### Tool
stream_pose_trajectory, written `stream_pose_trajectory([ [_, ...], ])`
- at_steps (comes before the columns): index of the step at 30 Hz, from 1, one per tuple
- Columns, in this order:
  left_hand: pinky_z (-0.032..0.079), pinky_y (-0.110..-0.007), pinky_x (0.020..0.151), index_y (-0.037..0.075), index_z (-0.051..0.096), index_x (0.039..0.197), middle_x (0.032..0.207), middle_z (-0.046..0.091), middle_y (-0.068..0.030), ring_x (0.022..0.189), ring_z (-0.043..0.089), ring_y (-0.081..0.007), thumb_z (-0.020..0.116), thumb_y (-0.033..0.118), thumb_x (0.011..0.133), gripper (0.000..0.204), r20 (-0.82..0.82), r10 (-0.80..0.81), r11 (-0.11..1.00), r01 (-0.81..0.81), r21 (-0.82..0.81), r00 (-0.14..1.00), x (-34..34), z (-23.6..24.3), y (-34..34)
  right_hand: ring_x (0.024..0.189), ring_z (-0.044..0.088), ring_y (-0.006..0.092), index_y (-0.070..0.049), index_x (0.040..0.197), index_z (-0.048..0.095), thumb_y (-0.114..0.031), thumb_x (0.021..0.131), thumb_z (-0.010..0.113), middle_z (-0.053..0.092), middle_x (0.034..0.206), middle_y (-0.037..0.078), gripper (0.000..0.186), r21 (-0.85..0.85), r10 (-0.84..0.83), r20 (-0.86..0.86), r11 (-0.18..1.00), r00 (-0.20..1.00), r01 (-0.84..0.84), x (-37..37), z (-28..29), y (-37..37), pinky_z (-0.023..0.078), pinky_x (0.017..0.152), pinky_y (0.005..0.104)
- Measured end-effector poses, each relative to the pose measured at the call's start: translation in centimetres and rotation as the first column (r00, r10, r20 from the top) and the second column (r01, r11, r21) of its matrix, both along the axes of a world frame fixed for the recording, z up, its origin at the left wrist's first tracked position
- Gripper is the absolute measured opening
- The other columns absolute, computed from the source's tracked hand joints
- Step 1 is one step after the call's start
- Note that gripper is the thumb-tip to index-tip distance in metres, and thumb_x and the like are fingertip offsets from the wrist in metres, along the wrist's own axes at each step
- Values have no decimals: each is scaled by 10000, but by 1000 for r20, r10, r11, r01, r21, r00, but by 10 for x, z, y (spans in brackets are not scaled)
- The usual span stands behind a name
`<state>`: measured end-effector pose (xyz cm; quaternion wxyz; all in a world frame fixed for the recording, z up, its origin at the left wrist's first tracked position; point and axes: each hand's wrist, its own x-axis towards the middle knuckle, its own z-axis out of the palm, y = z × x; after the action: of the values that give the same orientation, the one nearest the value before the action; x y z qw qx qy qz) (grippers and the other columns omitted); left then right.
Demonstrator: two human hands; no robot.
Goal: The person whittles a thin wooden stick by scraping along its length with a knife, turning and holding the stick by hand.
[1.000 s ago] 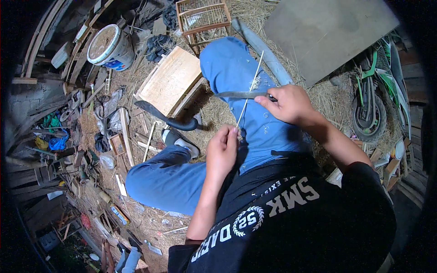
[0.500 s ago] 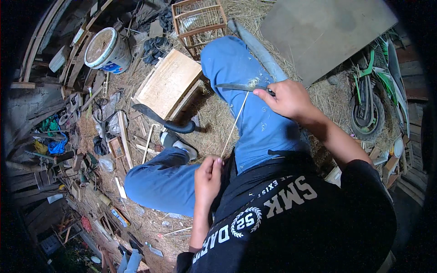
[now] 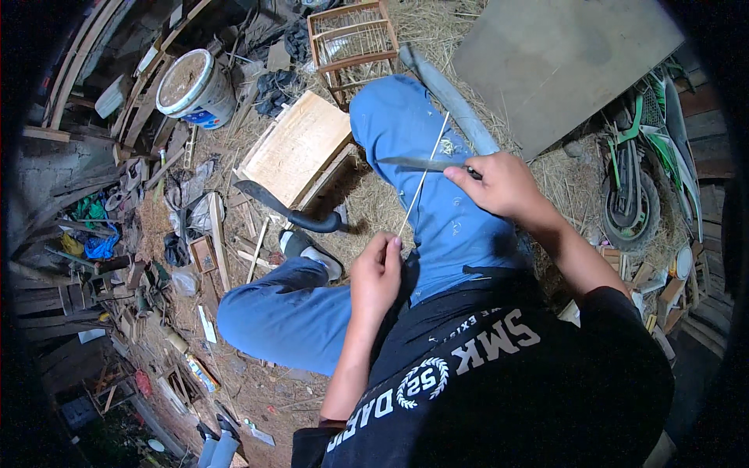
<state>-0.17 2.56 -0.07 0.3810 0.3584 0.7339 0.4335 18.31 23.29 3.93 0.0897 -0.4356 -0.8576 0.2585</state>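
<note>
My left hand [image 3: 376, 271] is closed on the near end of a thin pale wooden stick [image 3: 417, 193], held over my lap. The stick slants up and away across my right thigh, its far end free past the blade. My right hand [image 3: 499, 181] grips the dark handle of a knife [image 3: 417, 164], whose blade points left and crosses the stick over the thigh. Whether blade and stick touch cannot be made out. Pale shavings [image 3: 445, 146] lie on the blue trousers near the blade.
A curved machete [image 3: 281, 204] with a black handle leans by a wooden box [image 3: 300, 148]. Beyond stands a wooden birdcage [image 3: 353, 43]; a white bucket [image 3: 187, 90] is at left. A large flat board [image 3: 566, 58] and a green motorbike [image 3: 636, 156] are at right.
My left hand has moved up and slightly right, pushing the stick farther past the knife, so its far end now shows beyond the blade. The knife has shifted slightly right and down.
</note>
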Motion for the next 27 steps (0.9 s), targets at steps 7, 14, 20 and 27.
stream_pose_trajectory([
  [7, 381, -336, 522, 26, 657, 961, 617, 531, -107, 516, 456, -141, 625, 172, 1055, 176, -96, -24, 999, 26, 20, 995, 4, 1, 16, 697, 708, 436, -53, 729, 745, -639, 971, 602, 688, 684, 226, 650, 106, 93, 164, 988, 982, -111, -7, 9, 3, 559, 654, 533],
  [14, 419, -335, 541, 23, 653, 959, 638, 561, -125, 526, 500, -165, 622, 152, 1054, 164, -153, -43, 999, 44, 1, 987, -6, 0, -22, 650, 681, 446, -40, 708, 724, -615, 982, 621, 645, 630, 216, 646, 128, 18, 153, 991, 988, -38, -8, 2, 8, 537, 616, 526],
  [20, 418, -318, 549, 11, 644, 961, 652, 559, -113, 552, 481, -134, 628, 160, 1059, 179, -115, -29, 993, 16, -114, 993, -7, 15, -56, 697, 699, 442, -43, 704, 714, -662, 998, 554, 679, 681, 220, 704, 55, -38, 142, 998, 989, 30, 0, -10, 14, 542, 655, 541],
  [27, 362, -288, 527, 13, 628, 953, 643, 502, -65, 585, 427, -73, 639, 162, 1060, 184, -58, 47, 995, -52, -85, 997, -8, 4, -61, 703, 698, 444, -37, 754, 736, -635, 997, 587, 671, 674, 218, 662, -69, -103, -48, 993, 994, 99, 8, -20, 7, 533, 647, 530],
])
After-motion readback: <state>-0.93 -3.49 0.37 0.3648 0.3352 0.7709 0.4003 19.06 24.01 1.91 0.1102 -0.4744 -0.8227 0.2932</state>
